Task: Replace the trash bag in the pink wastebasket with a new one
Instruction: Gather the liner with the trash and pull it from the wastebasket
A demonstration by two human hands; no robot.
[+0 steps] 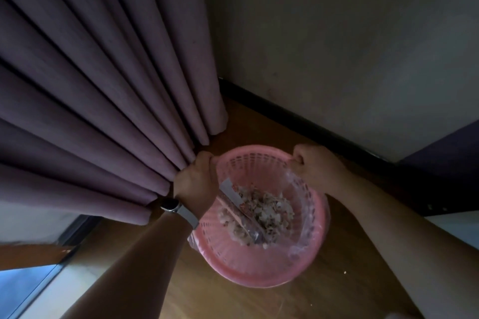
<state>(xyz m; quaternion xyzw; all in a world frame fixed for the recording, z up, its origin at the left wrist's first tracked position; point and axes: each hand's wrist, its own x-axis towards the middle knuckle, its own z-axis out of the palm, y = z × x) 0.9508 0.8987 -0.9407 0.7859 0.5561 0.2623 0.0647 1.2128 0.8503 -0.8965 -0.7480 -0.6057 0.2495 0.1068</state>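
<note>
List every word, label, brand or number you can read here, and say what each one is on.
No text here can be read.
Wrapper inside the pink wastebasket: red print, too blurred to read.
Watch on the left wrist: face dark, nothing legible.

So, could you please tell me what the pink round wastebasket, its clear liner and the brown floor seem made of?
The pink round wastebasket looks like moulded plastic: smooth rim, slotted walls. The clear liner seems thin plastic film, wrinkled and glossy. The brown floor looks like wood or laminate.
</note>
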